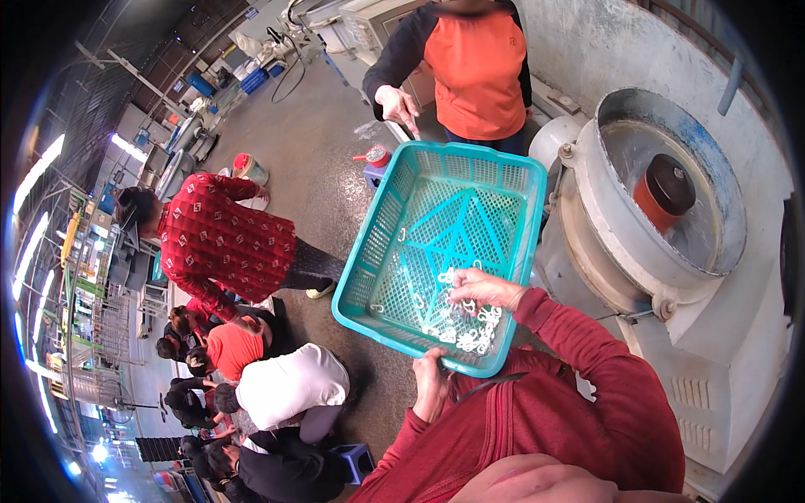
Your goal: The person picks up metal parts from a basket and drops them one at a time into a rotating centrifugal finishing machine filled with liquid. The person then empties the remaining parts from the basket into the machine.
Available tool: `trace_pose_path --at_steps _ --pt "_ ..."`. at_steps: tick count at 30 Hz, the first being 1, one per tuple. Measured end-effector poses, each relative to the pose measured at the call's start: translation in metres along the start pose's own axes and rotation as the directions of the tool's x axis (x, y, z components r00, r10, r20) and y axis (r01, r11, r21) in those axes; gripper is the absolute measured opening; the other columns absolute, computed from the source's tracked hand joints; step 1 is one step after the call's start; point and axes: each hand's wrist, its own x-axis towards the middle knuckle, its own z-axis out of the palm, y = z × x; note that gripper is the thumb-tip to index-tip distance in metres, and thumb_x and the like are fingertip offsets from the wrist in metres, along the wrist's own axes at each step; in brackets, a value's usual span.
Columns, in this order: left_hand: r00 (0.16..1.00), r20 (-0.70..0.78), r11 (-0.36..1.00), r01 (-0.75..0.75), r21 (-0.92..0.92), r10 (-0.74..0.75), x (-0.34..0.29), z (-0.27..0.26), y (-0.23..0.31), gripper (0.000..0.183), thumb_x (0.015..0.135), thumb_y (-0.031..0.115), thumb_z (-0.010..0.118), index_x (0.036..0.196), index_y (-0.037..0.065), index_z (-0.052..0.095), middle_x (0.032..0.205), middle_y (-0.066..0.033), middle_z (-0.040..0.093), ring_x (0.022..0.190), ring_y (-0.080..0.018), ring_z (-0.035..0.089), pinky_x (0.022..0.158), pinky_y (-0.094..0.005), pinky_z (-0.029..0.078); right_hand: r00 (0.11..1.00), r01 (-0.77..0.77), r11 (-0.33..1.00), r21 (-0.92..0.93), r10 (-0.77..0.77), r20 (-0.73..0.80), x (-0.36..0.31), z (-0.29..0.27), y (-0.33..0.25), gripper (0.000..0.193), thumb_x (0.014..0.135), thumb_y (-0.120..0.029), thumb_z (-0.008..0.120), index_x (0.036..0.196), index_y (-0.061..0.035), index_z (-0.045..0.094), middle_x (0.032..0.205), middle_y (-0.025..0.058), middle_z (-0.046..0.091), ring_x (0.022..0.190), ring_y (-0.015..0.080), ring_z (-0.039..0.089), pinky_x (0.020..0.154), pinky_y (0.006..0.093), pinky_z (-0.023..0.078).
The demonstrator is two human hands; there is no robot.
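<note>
A teal plastic basket (470,150) with mesh sides and floor is tilted in front of me. My left hand (431,381) is closed around its near rim. Inside the basket, my right hand (486,291) is closed, with its fingers bent together over the near right part. Beneath and beside those fingers lies a loose pile of small white hook-shaped pieces (474,337). A few single pieces are scattered farther left on the mesh. What is between my right fingers is too small to make out.
Right of the basket stands a large round metal tub machine (671,189) with a dark-capped hub. A person in orange and black (474,75) stands beyond the basket, one hand near its far rim. At left, a person in red (222,235) bends over several seated people. A small stool (356,463) is low left.
</note>
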Motion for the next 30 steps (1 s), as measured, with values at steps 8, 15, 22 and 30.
trace_pose_path --at_steps 8,15,22,30 --pt "0.999 -0.019 1.0 -0.027 0.01 0.027 0.001 -0.003 -0.004 0.009 0.069 0.001 0.052 0.078 0.001 0.049 0.063 -0.0046 0.049 0.046 -0.0146 0.045 0.036 -0.0262 0.036 1.0 0.013 1.0 0.0 -0.013 0.015 -0.002 0.003 0.002 0.025 0.075 -0.022 0.062 0.081 -0.0087 0.042 0.076 0.0025 0.052 0.066 0.0114 0.053 0.044 0.0259 0.045" --pt "1.0 -0.012 1.0 -0.011 0.02 0.011 0.005 -0.008 -0.011 0.002 0.07 0.002 0.052 0.072 0.002 0.052 0.061 -0.0044 0.049 0.046 -0.0139 0.045 0.036 -0.0256 0.034 0.999 0.033 0.999 -0.004 -0.033 -0.002 0.005 0.0 0.011 0.024 0.076 -0.017 0.062 0.078 -0.0095 0.04 0.071 0.001 0.048 0.059 0.0094 0.051 0.04 0.0233 0.043" --pt "0.989 -0.103 0.994 -0.101 0.044 0.105 0.001 -0.009 -0.015 0.009 0.07 0.002 0.052 0.078 0.0 0.054 0.069 -0.0069 0.055 0.053 -0.0183 0.051 0.046 -0.0328 0.044 0.984 -0.109 0.987 0.115 0.091 0.152 0.013 0.004 0.011 0.018 0.077 -0.01 0.06 0.08 -0.0104 0.042 0.073 0.0022 0.051 0.065 0.012 0.055 0.041 0.027 0.044" --pt "0.986 -0.142 0.996 -0.089 -0.016 0.086 -0.008 -0.002 -0.009 0.01 0.067 0.001 0.054 0.076 -0.003 0.055 0.065 -0.007 0.054 0.05 -0.0157 0.05 0.041 -0.0295 0.041 0.985 -0.06 0.985 0.162 0.033 0.169 0.01 0.006 0.001 0.017 0.078 -0.011 0.059 0.084 -0.0099 0.043 0.08 0.0047 0.056 0.071 0.0141 0.058 0.043 0.0271 0.046"
